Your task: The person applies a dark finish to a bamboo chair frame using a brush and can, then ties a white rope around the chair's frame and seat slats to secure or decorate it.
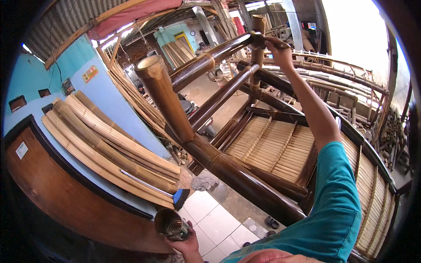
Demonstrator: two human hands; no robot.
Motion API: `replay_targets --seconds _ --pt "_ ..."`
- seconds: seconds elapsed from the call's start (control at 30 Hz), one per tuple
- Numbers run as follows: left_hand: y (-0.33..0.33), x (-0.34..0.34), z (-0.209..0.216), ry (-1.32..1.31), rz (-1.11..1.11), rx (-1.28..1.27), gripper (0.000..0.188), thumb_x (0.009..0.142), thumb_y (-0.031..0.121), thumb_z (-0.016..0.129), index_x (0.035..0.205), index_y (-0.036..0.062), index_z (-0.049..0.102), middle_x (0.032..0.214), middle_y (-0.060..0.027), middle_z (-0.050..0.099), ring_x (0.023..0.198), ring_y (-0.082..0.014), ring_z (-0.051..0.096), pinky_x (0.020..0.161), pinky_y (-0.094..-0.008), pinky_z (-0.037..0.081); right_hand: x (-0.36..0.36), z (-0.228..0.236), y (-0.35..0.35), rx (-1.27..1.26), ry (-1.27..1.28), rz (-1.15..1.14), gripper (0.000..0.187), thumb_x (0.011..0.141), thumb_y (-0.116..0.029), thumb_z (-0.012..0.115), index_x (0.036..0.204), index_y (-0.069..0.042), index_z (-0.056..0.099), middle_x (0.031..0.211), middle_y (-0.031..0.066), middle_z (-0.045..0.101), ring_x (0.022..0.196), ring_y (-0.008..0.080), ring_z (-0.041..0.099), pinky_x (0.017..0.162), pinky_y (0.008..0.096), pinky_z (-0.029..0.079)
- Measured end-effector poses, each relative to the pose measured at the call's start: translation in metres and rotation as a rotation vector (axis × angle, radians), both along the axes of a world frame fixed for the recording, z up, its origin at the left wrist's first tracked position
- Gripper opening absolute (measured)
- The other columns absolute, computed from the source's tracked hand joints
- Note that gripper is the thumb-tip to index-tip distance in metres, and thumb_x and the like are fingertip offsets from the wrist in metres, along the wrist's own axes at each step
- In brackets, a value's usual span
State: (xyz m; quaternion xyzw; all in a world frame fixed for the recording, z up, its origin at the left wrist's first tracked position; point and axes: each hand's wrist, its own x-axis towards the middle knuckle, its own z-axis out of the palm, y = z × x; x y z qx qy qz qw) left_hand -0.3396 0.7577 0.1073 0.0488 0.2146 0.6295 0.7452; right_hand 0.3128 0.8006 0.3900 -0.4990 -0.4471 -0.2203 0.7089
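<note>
My left hand (189, 245) is wrapped round an open metal tin can (165, 222), tilted so its inside shows. At the far top, my right hand (282, 55) grips a paintbrush (283, 44). The brush's dark head is against the joint where a glossy dark rail (228, 47) meets an upright bamboo post (258, 59). These belong to a large bamboo frame. Its near post (158, 90) looks paler and stands on a thick dark bamboo beam (245, 186). Slatted bamboo panels (267, 147) fill the frame's lower part.
Bundled bamboo strips (118, 151) lean on the blue wall at left, with a blue-headed broom (179, 198) among them. A brown wooden panel (66, 184) stands nearer. Sandals (272, 222) and a grey cloth (204, 181) lie on the floor. Bamboo poles (342, 72) fill the right background.
</note>
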Motion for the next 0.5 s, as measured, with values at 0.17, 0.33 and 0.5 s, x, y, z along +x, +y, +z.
replay_targets --seconds 0.17,0.33,0.5 --pt "0.004 0.023 0.012 0.064 0.099 0.023 0.064 0.081 0.064 0.053 0.125 0.0183 0.058 0.127 -0.0048 0.059 0.116 -0.0264 0.056 0.094 -0.0499 0.048 -0.158 -0.018 -0.005 -0.013 -0.225 0.424 0.024 0.089 -0.012 0.069 0.111 -0.002 0.068 0.106 0.0087 0.070 0.097 0.0138 0.063 0.088 0.0289 0.049" --pt "0.014 0.043 0.014 -0.027 -0.144 0.290 0.065 0.082 0.064 0.051 0.127 0.0180 0.057 0.125 -0.0071 0.061 0.112 -0.0258 0.059 0.094 -0.0519 0.048 -0.194 -0.007 -0.013 0.115 -0.346 0.468 0.020 0.088 -0.010 0.070 0.105 -0.001 0.070 0.104 0.0115 0.071 0.092 0.0158 0.067 0.082 0.0287 0.053" --pt "0.008 0.039 0.019 -0.122 -0.101 0.187 0.064 0.082 0.062 0.052 0.129 0.0177 0.056 0.123 -0.0089 0.062 0.109 -0.0269 0.061 0.091 -0.0523 0.052 -0.233 0.011 -0.019 0.001 -0.038 0.659 0.021 0.091 -0.014 0.068 0.108 -0.002 0.067 0.094 0.0066 0.069 0.083 0.0133 0.064 0.075 0.0275 0.053"
